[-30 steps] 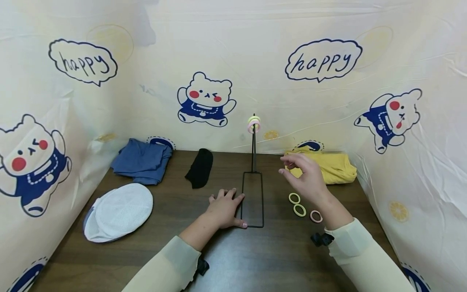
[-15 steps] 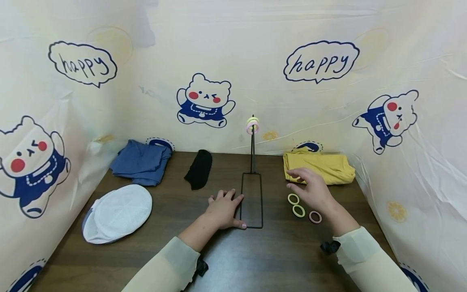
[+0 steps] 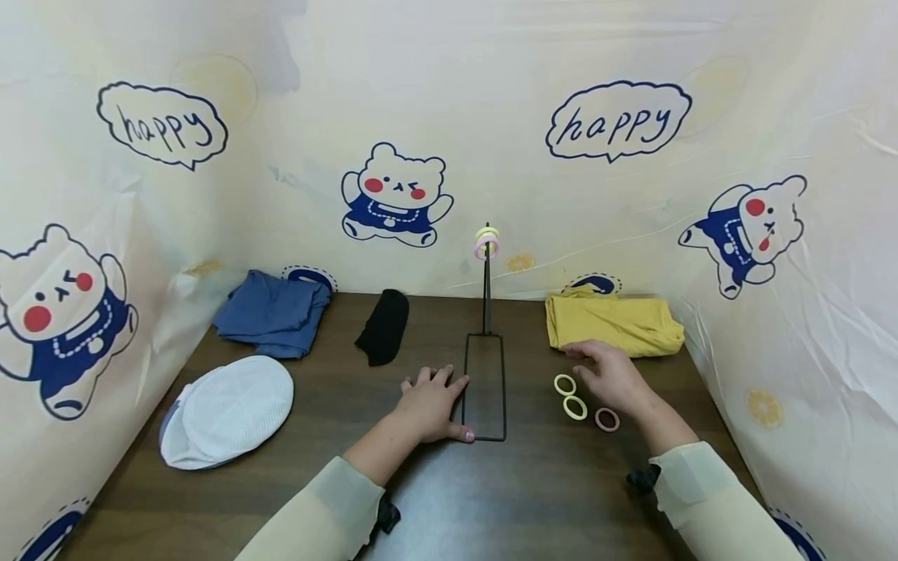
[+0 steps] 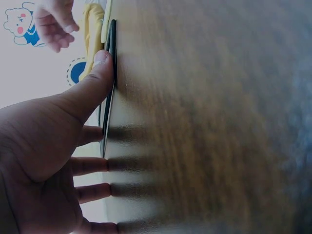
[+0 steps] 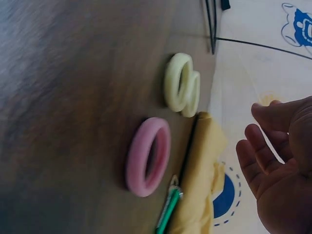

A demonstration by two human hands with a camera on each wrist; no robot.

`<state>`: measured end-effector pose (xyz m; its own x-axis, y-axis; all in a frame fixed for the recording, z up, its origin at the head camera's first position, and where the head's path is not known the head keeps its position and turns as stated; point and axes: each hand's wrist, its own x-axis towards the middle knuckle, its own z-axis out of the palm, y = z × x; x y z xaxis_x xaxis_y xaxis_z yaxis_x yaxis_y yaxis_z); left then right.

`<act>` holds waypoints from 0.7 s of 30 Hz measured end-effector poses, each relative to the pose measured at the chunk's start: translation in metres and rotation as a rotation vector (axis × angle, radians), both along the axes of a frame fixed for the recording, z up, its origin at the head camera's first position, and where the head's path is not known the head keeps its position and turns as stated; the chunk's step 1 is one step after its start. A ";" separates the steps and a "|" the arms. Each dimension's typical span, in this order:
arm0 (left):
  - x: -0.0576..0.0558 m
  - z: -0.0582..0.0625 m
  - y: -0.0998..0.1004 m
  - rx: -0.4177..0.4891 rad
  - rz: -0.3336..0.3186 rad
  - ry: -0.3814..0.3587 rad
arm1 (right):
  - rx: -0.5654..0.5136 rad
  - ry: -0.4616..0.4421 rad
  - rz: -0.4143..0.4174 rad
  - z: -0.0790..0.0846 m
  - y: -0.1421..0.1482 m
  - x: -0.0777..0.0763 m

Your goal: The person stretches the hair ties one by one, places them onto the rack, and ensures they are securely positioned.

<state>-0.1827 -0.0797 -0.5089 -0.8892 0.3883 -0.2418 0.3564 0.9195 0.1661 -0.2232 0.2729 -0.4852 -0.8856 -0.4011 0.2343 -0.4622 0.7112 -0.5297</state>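
Two pale sleeves point(image 3: 316, 506) come in over the near part of the brown table point(image 3: 533, 499), with a black device at each wrist. The left hand point(image 3: 431, 407) lies with its fingers spread along the left side of the flat base of a black wire stand point(image 3: 504, 389), its thumb resting on the near left corner. Off to the left is a white cap point(image 3: 228, 411). To the right of the base, a pink ring point(image 5: 139, 163) lies nearest; just beyond it are two pale yellow-green rings point(image 5: 173, 85), touching each other. The right hand point(image 3: 613, 379) hovers just beyond these rings, fingers loosely bent and thumb apart from them. Farther back lie a black sock point(image 3: 383, 329), a folded blue cloth point(image 3: 273, 313) and, behind the right hand, a folded yellow cloth point(image 3: 610, 321). The stand's upright rises from the far end of its base, with pink and yellow-green rings hanging near the top. Last comes a cream backdrop point(image 3: 281, 202) printed with bears and "happy" bubbles.
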 end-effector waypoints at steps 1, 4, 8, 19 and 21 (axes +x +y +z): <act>0.000 0.000 0.000 0.000 0.000 -0.001 | 0.011 -0.015 0.001 -0.002 0.001 0.000; 0.001 -0.001 0.000 0.002 0.000 -0.003 | 0.043 -0.067 0.015 -0.008 0.004 0.001; 0.002 -0.001 0.000 0.008 0.002 -0.003 | 0.082 -0.138 0.042 -0.011 0.006 0.001; 0.000 0.000 0.000 0.013 0.000 0.003 | 0.167 -0.232 0.063 -0.017 0.009 -0.006; 0.000 -0.001 0.000 0.014 -0.001 0.005 | 0.179 -0.226 0.071 -0.019 0.009 -0.007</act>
